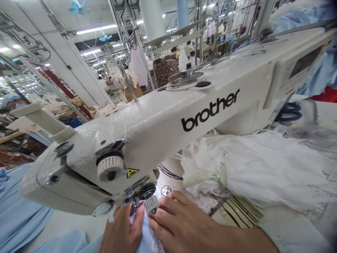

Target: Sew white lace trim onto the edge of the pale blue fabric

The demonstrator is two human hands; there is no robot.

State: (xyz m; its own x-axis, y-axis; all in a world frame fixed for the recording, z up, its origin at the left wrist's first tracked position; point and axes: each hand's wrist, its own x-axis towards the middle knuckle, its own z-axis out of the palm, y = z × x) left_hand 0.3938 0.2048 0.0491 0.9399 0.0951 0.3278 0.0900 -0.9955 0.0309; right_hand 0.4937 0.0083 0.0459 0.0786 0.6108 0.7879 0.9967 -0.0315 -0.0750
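Observation:
A white sewing machine marked "brother" [210, 109] spans the view, tilted up to the right. Beneath its needle end lies light blue fabric [143, 239] with a white lace edge [158, 244]. My left hand [119, 230] is closed on the fabric just left of the presser area, thumb and forefinger near each other. My right hand [181, 223] has bent fingers close together on the lace side, gripping the cloth by the white knob [151, 204]. The machine head hides the needle and some fingertips.
A bundle of white lace [268, 165] tied with a pale green strip [202, 177] lies right of my hands. More light blue fabric [21, 203] spreads at left. Blue-handled scissors [289, 112] lie behind the bundle. Thread cones [152, 21] stand above; people work in the background.

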